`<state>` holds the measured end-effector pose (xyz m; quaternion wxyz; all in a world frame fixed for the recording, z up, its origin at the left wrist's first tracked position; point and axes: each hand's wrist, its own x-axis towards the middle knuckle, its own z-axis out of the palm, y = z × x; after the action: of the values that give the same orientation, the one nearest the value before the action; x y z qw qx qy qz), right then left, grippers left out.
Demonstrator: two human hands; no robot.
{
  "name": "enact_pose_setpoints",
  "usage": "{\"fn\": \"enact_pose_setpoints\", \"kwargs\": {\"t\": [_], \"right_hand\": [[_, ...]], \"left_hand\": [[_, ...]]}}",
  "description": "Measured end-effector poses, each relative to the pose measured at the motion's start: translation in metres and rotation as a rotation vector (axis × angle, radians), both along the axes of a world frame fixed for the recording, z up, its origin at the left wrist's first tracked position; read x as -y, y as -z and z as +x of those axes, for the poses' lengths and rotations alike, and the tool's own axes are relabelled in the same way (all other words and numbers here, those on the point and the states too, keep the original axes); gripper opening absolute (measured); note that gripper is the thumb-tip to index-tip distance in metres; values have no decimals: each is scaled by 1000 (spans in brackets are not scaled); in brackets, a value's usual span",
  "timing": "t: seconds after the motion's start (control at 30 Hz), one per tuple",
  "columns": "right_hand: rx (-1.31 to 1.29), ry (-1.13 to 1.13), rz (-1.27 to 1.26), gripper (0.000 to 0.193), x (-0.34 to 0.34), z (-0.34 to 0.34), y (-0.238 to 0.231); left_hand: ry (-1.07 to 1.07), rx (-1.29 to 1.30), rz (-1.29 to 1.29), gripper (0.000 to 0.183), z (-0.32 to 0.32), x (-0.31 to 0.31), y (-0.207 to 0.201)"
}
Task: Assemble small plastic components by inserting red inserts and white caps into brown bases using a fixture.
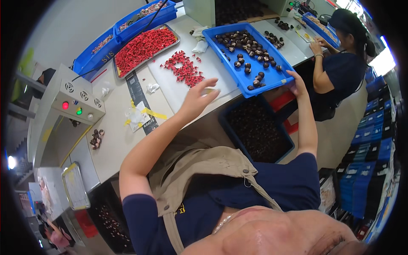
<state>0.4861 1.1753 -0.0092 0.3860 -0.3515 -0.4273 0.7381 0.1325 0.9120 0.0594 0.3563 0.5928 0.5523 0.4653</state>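
My left hand point(199, 98) is held over the front edge of a white sheet point(168, 87), its fingers apart and nothing plainly in them. Just beyond the fingertips lies a loose patch of small red pieces point(183, 69). At its near right corner a blue plastic tray point(242, 87) is gripped by my right hand point(298, 84), the fingers curled around the rim. Inside the tray are many dark brown balls point(248, 65), some with pale patches, bunched mostly toward its far end. The tray's near end reaches past the table edge.
Below the tray stands a dark crate point(278, 154) of small dark pieces. A metal tray point(175, 42) heaped with red pieces and blue bins point(168, 12) sit at the back left. A machine with lit buttons point(63, 91) stands left. A co-worker point(345, 70) sits at right.
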Motion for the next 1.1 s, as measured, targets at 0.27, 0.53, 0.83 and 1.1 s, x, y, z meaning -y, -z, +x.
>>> {"fn": "enact_pose_setpoints", "kwargs": {"t": [0.27, 0.53, 0.83, 1.1], "right_hand": [[-13, 104, -61, 34, 69, 37, -50], [-73, 12, 53, 34, 134, 31, -150], [-60, -724, -121, 26, 249, -176, -200], [-15, -1179, -518, 33, 404, -462, -119]], "left_hand": [[41, 945, -279, 83, 29, -65, 4], [-137, 980, 108, 71, 0, 40, -62], [-284, 1064, 933, 54, -163, 309, -49], [-1259, 545, 1045, 63, -220, 522, -74]]}}
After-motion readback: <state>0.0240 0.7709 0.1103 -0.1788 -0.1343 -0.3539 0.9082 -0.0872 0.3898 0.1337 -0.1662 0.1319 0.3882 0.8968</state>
